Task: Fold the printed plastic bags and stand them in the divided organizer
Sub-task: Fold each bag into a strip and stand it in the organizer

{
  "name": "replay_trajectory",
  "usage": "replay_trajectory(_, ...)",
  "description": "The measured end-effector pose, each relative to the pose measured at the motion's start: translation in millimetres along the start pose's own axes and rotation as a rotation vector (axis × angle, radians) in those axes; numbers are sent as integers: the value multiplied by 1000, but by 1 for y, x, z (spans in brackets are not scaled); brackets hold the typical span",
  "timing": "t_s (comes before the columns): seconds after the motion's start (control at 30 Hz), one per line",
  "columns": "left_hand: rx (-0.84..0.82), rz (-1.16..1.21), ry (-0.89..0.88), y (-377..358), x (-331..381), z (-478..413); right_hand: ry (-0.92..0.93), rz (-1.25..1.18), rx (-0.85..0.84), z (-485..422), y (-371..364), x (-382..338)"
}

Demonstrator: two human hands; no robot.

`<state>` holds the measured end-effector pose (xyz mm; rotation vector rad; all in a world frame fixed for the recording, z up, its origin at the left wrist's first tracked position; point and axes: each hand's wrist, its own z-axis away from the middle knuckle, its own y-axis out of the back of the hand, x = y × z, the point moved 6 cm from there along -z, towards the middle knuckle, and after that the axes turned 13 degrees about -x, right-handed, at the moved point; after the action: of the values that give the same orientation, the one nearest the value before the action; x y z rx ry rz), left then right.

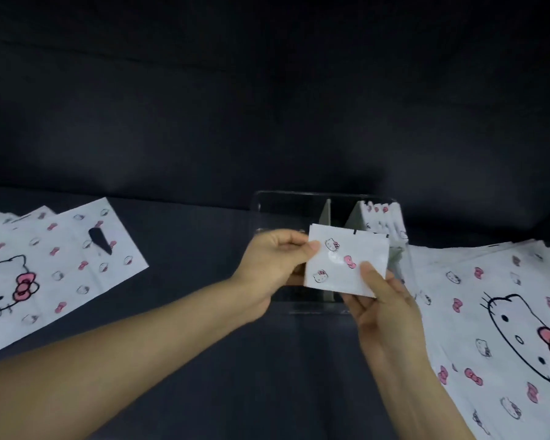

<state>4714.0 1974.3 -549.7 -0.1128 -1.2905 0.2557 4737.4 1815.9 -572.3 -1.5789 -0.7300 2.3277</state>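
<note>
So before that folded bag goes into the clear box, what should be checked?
1. Grip: the left hand pinches the left edge of the folded bag, and the right hand pinches its lower right corner: ok.
2. Fold: a compact flat rectangle, nothing hanging loose: ok.
3. Organizer: upright, right behind the bag: ok.
4. Free room: the space left of the divider shows no bags: ok.
5. Standing bags: upright in the right compartment, out of the way: ok.
6. Bag lined up with a slot: cannot tell, it hides the organizer's front.
</note>
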Motion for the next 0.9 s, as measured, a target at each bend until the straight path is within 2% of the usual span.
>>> replay_trajectory(0.03,-17,-69,-8,-11,1,-11,71,-21,63,0,10,-11)
replay_trajectory(0.1,2,-487,-115,-25,7,-37,204,47,198,-1,35,-35)
replay_trajectory(0.17,18,-994,-354,-48,19,-61,336,190,352,-2,60,-60)
replay_trajectory(0.23,-70,-1290,-568,-78,22,-86,431,341,457,-5,82,-80)
replay_trajectory(0.27,-142,-1398,-595,-93,19,-98,458,410,485,-7,89,-89)
replay_trajectory(0.4,-397,-1832,-458,-128,-3,-139,498,613,512,-21,106,-106)
replay_trajectory(0.47,-439,-1884,-401,-129,-8,-148,508,678,483,-28,105,-109)
replay_trajectory(0.57,-404,-1874,-354,-114,-8,-149,515,783,430,-41,99,-115)
replay_trajectory(0.77,-334,-1833,-371,-96,-10,-139,608,1104,236,-72,58,-121)
replay_trajectory(0.9,-306,-1812,-378,-98,-11,-137,605,1353,130,-97,43,-111)
